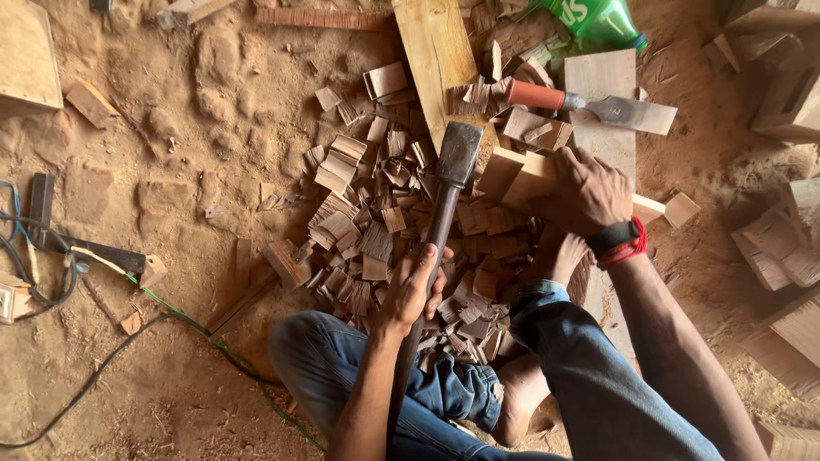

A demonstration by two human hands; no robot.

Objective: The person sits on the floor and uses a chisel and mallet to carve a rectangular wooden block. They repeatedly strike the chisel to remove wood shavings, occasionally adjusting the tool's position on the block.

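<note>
Here, left hand (416,286) clenched round the dark handle of an adze (444,205), its metal head lifted just beside a pale wood block (523,181), right hand (589,189) gripping that block, wood chips (367,230) heaped below, chisel (598,107) beyond.

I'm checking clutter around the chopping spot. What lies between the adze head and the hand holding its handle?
In the head view, between the adze head and the left hand runs the dark handle, over a heap of wood chips.
</note>
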